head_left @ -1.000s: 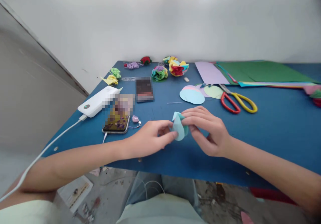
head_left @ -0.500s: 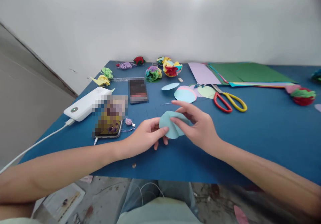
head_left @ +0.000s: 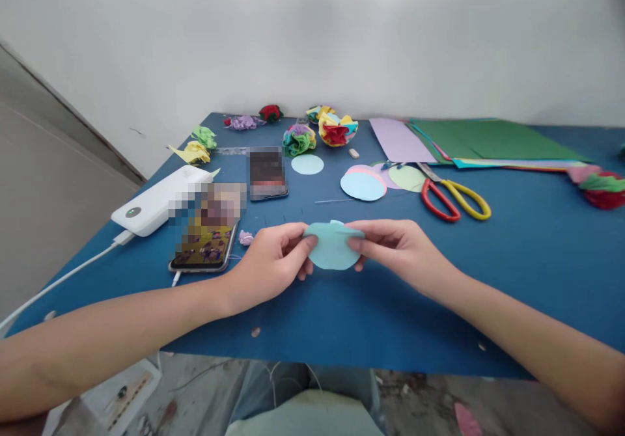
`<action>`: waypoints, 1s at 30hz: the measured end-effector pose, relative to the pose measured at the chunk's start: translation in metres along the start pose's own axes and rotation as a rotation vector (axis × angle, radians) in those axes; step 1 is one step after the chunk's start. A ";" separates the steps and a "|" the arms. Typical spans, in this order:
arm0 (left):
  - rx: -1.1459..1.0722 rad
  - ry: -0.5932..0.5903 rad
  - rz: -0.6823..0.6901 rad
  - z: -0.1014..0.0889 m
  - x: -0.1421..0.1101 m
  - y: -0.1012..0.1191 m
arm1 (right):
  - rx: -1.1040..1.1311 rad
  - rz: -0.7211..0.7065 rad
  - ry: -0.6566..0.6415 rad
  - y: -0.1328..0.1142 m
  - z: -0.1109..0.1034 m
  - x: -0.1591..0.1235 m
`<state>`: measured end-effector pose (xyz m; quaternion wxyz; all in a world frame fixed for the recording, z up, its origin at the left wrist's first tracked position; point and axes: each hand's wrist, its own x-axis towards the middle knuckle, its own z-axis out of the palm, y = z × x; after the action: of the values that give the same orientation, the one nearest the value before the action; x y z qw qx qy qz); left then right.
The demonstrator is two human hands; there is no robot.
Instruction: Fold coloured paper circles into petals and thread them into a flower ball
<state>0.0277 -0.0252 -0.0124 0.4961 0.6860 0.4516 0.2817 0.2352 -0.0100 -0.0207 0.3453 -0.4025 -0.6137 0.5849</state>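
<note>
Between my two hands is a light blue paper circle (head_left: 334,248), raised over the front of the blue table. Its left edge is pinched by my left hand (head_left: 283,254), thumb on the near face and fingers behind. My right hand (head_left: 393,244) grips the right edge the same way. Beyond them lies a thin needle-like rod (head_left: 333,201). A loose pale blue circle (head_left: 307,164) rests flat farther back. To its right is a pile of paper circles (head_left: 363,183), blue on top of pink, beside a pale green circle (head_left: 407,178).
Scissors (head_left: 452,198) with red and yellow handles lie right of the circles. Coloured paper sheets (head_left: 508,140) are stacked behind. Several crumpled paper flowers (head_left: 336,130) line the back. A white power bank (head_left: 163,200), a cabled phone (head_left: 208,234) and a dark phone (head_left: 267,174) occupy the left.
The paper circle in my hands has turned flatter toward me, its crease less marked. My right hand has shifted to its right edge. The loose blue circle has dropped flat onto the table.
</note>
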 end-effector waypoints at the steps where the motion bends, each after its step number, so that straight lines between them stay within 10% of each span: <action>1: -0.008 -0.008 0.008 0.000 0.000 0.000 | -0.004 -0.008 -0.007 0.001 -0.001 0.000; 12: -0.149 -0.046 -0.026 0.001 -0.002 0.001 | -0.168 -0.025 -0.134 0.000 -0.007 0.000; 16: -0.131 -0.020 -0.009 0.000 -0.005 0.001 | -0.481 -0.074 -0.343 -0.012 -0.046 0.012; 19: -0.121 -0.032 -0.015 0.001 -0.006 0.000 | -1.017 -0.084 0.247 -0.016 -0.101 0.022; 21: -0.116 -0.044 -0.020 0.001 -0.007 0.001 | -1.405 0.219 0.510 -0.014 -0.136 0.025; 24: -0.100 -0.065 -0.052 0.002 -0.006 0.003 | -1.427 0.527 0.389 -0.005 -0.170 0.025; 30: -0.098 -0.098 -0.059 0.002 -0.006 0.002 | -1.359 0.585 0.224 -0.001 -0.181 0.022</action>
<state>0.0274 -0.0318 -0.0108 0.5588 0.6602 0.4325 0.2547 0.3873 0.0899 -0.0068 -0.0889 -0.7311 -0.6690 0.1002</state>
